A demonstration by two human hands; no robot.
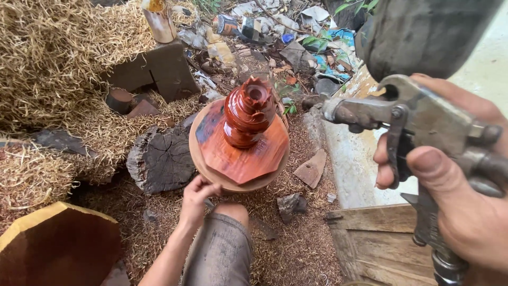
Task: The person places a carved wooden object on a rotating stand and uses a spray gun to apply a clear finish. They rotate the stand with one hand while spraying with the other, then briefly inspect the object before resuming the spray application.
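Our hands split the work: the right hand [465,196] is wrapped tight around a worn grey metal spray gun [418,127], forefinger curled over its trigger, the dull dark cup above it. Our left hand [197,191] pinches the near edge of a round wooden disc [211,172] on the shaving-strewn ground. On the disc sits a glossy red-brown turned carving [247,114], ribbed and urn-shaped, on an angular flat base. A cracked dark stump slice [161,159] lies touching the disc's left edge; rough planks [378,238] lie at the near right.
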